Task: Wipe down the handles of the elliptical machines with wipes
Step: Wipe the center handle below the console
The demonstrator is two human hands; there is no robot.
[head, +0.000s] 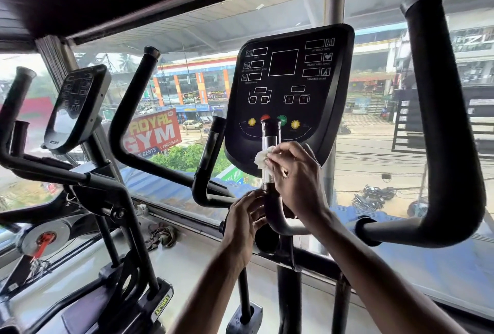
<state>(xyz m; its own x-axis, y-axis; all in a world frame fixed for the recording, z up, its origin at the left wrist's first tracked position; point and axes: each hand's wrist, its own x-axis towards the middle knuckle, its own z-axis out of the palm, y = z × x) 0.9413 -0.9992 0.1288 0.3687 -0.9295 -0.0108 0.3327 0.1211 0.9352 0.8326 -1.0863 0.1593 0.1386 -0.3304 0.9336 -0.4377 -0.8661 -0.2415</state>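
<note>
A crumpled white wipe [262, 157] is pressed against the short inner handle [270, 137] of the elliptical in front of me, just below the console [290, 87]. My right hand [295, 173] is shut on the wipe, fingers curled round the handle's shiny sensor section. Lower down, my left hand [244, 220] grips the same handle's black bend. The matching inner handle [209, 151] stands to the left. The tall right moving handle [449, 125] and left moving handle [128, 119] rise on either side.
A second elliptical [77, 109] with its own console stands to the left. Large windows [374, 151] run directly behind the machines, with a sill [187, 248] below holding a bundled cloth [161, 236]. The black frame post [288, 296] rises between my forearms.
</note>
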